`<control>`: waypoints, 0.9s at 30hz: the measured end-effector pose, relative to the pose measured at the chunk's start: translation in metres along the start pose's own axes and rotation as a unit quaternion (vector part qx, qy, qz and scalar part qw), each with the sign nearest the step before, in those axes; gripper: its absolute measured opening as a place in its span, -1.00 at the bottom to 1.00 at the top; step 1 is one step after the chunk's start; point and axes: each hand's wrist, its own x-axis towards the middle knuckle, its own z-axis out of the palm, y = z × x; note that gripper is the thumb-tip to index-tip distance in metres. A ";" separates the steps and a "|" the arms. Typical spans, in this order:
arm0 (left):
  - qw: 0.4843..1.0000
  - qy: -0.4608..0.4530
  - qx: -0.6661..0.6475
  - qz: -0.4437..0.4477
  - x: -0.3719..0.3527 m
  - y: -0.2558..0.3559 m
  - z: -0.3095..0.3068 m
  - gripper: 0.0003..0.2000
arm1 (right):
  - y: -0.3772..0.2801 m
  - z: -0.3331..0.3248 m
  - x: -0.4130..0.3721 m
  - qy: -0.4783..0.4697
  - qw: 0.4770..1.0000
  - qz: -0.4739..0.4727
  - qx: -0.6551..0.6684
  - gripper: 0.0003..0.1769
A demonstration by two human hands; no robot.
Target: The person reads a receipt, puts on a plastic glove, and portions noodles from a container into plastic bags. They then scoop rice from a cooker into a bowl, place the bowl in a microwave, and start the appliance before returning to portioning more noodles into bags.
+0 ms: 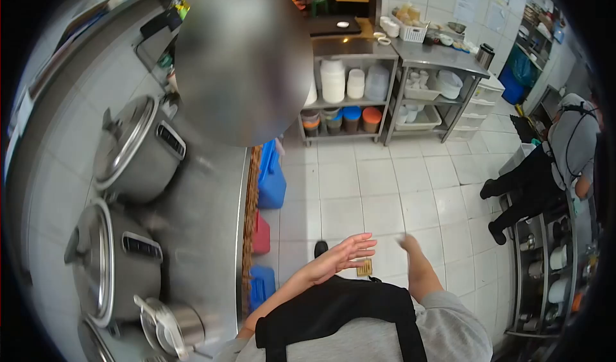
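Observation:
My left hand (343,257) reaches across in front of the black apron (346,298), fingers stretched out and apart, holding nothing. A small yellow rectangular piece (364,267) shows just below its fingertips. Past the apron's right side, my right hand (407,241) hangs low over the tiled floor (385,214), smeared by motion and seen nearly end-on, so its fingers do not show clearly. One dark shoe (321,248) appears beyond my left hand.
Large lidded cookers (138,259) and a metal pot (183,327) stand on the steel counter (205,233) at left. Blue bins (272,182) sit beneath its edge. Steel shelves (350,51) with tubs stand ahead. A person (564,144) stands at right beside a rack (545,266). A grey blur covers the upper left middle.

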 end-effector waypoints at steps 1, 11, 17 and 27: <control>1.000 -0.009 0.010 0.001 0.007 0.016 -0.019 -0.43 | 0.035 -0.013 -0.016 0.006 0.990 0.140 -0.027 -0.66; 0.934 0.301 0.175 0.079 0.102 0.173 -0.227 -0.67 | 0.172 0.074 -0.029 -0.015 0.922 0.354 0.154 -0.78; 0.862 0.235 0.404 0.198 0.333 0.255 -0.313 -0.63 | 0.044 -0.026 0.222 -0.075 0.990 0.108 0.059 -0.59; 0.485 0.307 0.788 0.222 0.682 0.333 -0.442 -0.36 | 0.034 -0.164 0.684 0.055 0.981 -0.015 0.186 -0.78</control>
